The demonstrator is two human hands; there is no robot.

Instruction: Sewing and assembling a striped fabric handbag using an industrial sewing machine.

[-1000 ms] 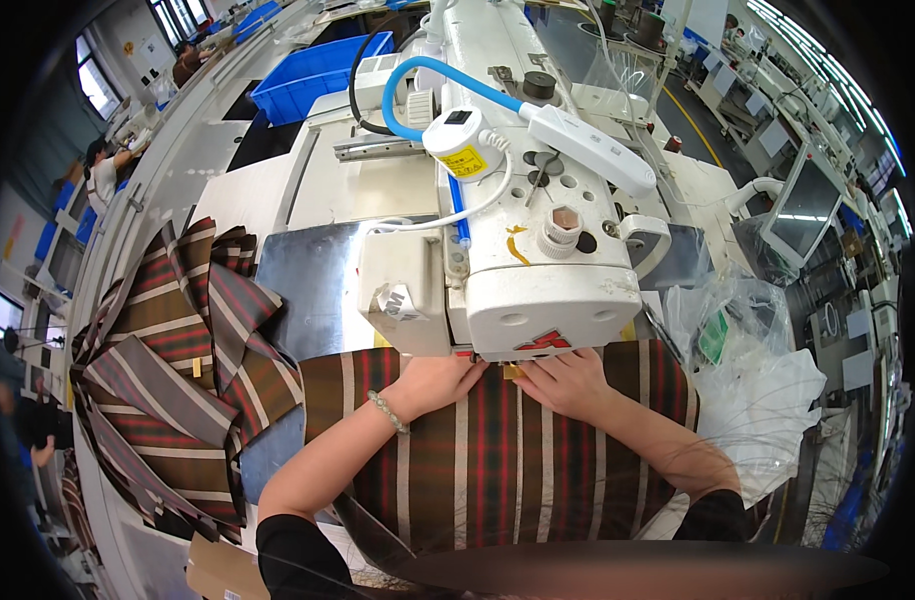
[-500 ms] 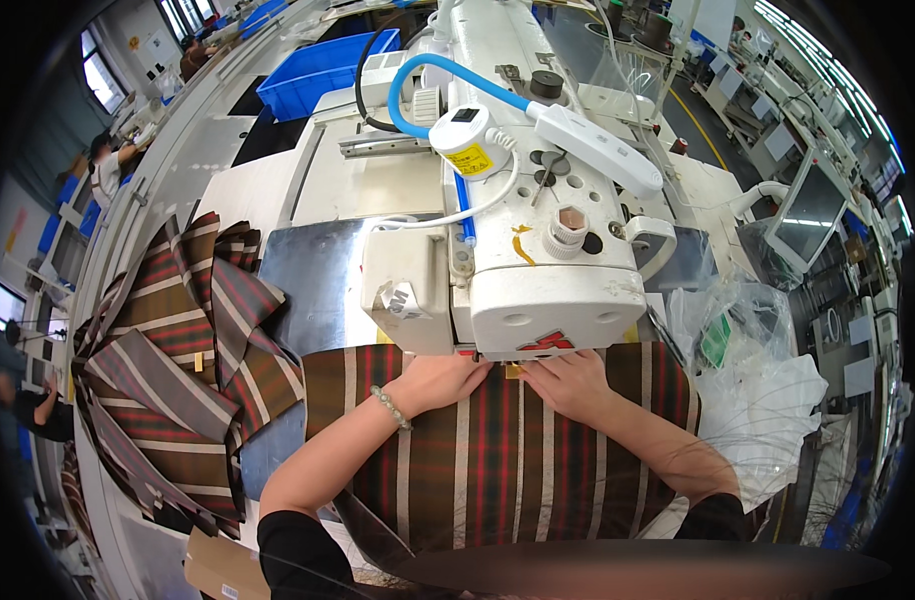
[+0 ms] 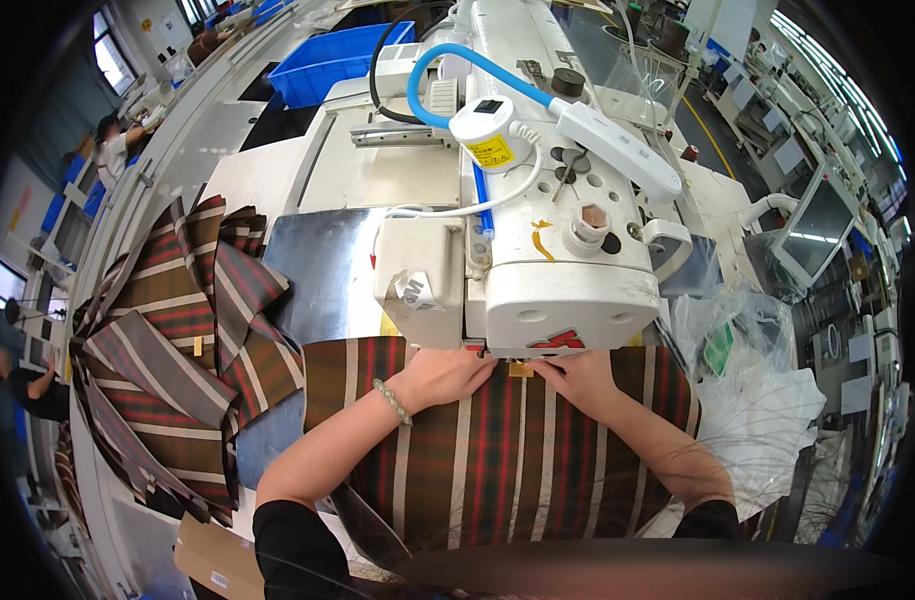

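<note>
Both hands, left hand (image 3: 446, 375) and right hand (image 3: 576, 377), pressed flat on striped fabric (image 3: 508, 460); fingertips under sewing machine (image 3: 538, 250), probably near needle.

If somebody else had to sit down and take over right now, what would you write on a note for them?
Left hand: flat on the striped brown fabric, fingers pointing at the needle area under the white sewing machine.
Right hand: also flat on the fabric, just right of the left hand; the two nearly meet under the machine head.
Things: the fabric piece lies spread toward the person, its far edge under the machine head. A pile of same-striped pieces sits to the left; clear plastic bags to the right.
Done: fabric is in place at the machine.
Left: the seam; how much is sewn cannot be seen.
</note>
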